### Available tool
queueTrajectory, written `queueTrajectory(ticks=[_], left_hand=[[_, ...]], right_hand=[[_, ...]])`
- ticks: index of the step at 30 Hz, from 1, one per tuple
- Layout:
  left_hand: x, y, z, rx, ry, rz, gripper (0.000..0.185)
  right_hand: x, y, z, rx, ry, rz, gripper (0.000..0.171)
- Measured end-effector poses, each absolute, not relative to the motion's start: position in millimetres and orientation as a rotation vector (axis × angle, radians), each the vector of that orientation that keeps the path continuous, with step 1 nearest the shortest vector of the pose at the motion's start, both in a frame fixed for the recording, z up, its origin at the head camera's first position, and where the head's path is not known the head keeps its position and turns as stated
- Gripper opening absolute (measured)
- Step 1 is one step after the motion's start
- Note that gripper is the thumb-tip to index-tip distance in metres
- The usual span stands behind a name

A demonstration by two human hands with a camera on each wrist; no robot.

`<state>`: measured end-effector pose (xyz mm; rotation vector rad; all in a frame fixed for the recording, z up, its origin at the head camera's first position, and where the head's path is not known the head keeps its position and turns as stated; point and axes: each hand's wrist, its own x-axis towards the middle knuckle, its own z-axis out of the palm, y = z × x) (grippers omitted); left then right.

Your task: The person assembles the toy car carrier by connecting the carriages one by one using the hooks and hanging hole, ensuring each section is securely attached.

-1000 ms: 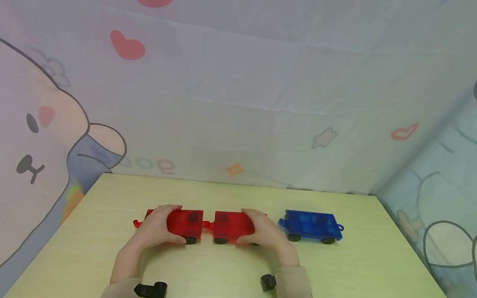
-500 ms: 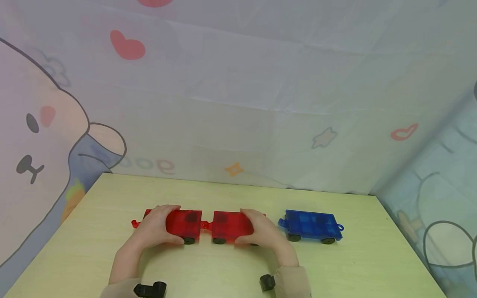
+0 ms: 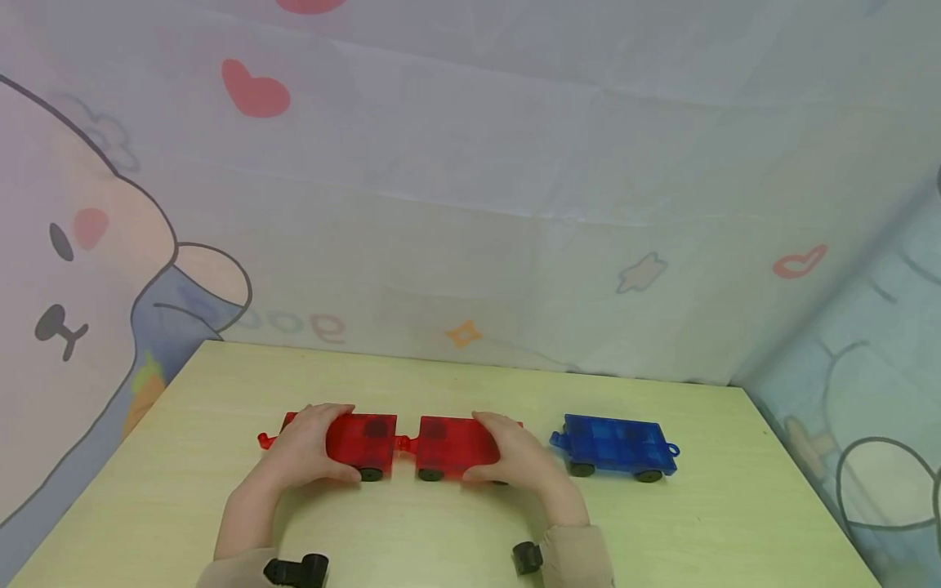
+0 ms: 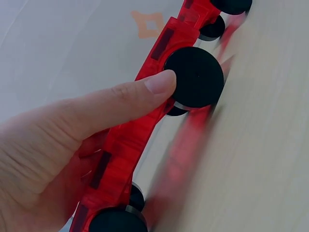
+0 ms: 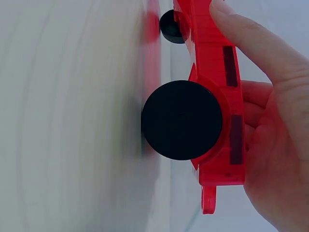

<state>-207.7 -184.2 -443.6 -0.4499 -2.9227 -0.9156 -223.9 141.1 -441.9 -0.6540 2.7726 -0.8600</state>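
Note:
Two see-through red toy train cars with black wheels stand in line on the table. My left hand (image 3: 305, 447) grips the left red car (image 3: 365, 437) from above, the thumb on its near side by a wheel (image 4: 198, 77). My right hand (image 3: 524, 457) grips the right red car (image 3: 452, 441) across its width, thumb on the near side. Between the cars their red coupling parts (image 3: 403, 443) meet; whether they are hooked together is too small to tell. A red hook (image 3: 266, 441) sticks out at the far left, and a ring (image 5: 208, 203) shows in the right wrist view.
A blue toy train car (image 3: 619, 443) stands to the right of my right hand, its hook facing left and its ring facing right. The pale wooden table (image 3: 706, 523) ends at a printed cloth backdrop (image 3: 470, 163) behind and at the sides.
Both hands and the two red cars have slid slightly left together, keeping their grips. The blue car stays in its place.

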Motion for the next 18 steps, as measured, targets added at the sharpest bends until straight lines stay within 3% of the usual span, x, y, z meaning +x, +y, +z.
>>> queueTrajectory(ticks=[18], left_hand=[[-207.4, -186.5, -442.8, -0.427, -2.952, -0.918, 0.095]], right_hand=[[-221.6, 138.8, -441.9, -0.638, 2.757, -0.889, 0.083]])
